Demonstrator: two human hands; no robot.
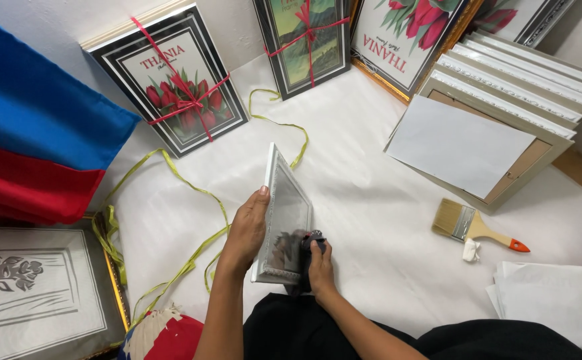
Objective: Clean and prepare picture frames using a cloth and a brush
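Hands at six o'clock over white sheet (pixel 371 220): left hand (pixel 246 233) clasps the left edge of a silver-rimmed frame (pixel 283 217) tilted on edge, right hand (pixel 319 265) closed round a dark cloth (pixel 302 248) pressed against its glass; paintbrush (pixel 474 227) at three o'clock, well apart.

Open white sheet (pixel 371 220) lies ahead of the hands; passage narrows at the far edge behind ribboned framed prints (pixel 171 83), at right behind stacked frames (pixel 504 100) and a paintbrush (pixel 474 228), at left behind yellow-green ribbon (pixel 171 227).
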